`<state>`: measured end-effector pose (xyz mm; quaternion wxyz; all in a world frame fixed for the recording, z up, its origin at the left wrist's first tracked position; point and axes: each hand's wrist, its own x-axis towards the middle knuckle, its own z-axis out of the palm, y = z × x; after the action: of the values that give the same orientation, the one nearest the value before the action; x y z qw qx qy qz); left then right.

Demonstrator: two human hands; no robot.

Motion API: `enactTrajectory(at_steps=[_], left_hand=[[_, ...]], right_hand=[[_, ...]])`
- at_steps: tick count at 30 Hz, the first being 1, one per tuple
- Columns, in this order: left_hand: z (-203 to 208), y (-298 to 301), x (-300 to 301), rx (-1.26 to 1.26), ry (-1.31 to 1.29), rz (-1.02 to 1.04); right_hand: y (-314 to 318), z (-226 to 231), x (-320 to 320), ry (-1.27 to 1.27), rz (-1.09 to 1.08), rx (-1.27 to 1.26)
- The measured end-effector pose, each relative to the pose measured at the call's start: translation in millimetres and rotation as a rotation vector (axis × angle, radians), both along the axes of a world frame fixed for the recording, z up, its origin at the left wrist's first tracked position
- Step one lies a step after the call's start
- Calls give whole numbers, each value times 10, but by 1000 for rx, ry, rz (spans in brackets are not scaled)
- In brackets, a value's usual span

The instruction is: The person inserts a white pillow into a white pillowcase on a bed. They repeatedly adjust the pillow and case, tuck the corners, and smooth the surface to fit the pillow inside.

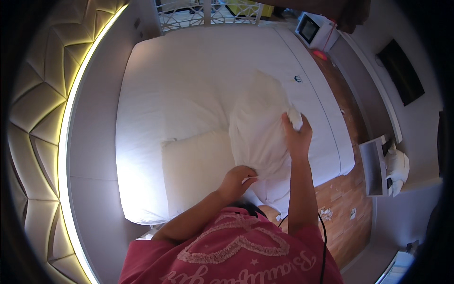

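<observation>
A thin white cloth, by its look a pillowcase, hangs loosely between my hands over the near part of the bed. My left hand pinches its near edge, close to my body. Farther out and to the right, my right hand is closed on a bunched bit of the same cloth. A flat, cream-white pillow lies on the bed left of the pillowcase, which covers its right side. Beneath both is a wide bed with a smooth white sheet.
A padded headboard wall with a light strip runs along the left. Wooden floor with scattered white scraps lies to the right, beside an open shelf box. A white microwave-like box stands at the far right. A dark cable hangs beside my right arm.
</observation>
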<state>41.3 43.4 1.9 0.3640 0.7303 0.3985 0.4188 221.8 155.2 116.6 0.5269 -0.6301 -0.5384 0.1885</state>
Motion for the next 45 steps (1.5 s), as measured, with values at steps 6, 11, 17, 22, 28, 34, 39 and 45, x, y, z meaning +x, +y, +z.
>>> enactTrajectory(at_steps=[6, 11, 17, 22, 28, 34, 39, 45], left_hand=[[-185, 151, -129, -463, -340, 103], [29, 813, -15, -137, -192, 764], [9, 1080, -63, -214, 101, 491], [-448, 1106, -230, -222, 435, 501], [69, 916, -402, -158, 154, 496], [883, 203, -592, 9, 192, -22], [299, -114, -373, -224, -78, 443], [174, -158, -470, -569, -637, 690]], right_hand=[[-564, -40, 323, -342, 292, 156], [-903, -41, 468, 116, 280, -27], [-1065, -54, 431, 1, 295, 56], [-1172, -213, 418, 39, 216, 100], [-1103, -269, 11, -190, 323, 63], [-948, -560, -532, -214, 472, 125], [-889, -727, -747, -197, 704, 101], [-933, -674, -606, -248, 811, -2]])
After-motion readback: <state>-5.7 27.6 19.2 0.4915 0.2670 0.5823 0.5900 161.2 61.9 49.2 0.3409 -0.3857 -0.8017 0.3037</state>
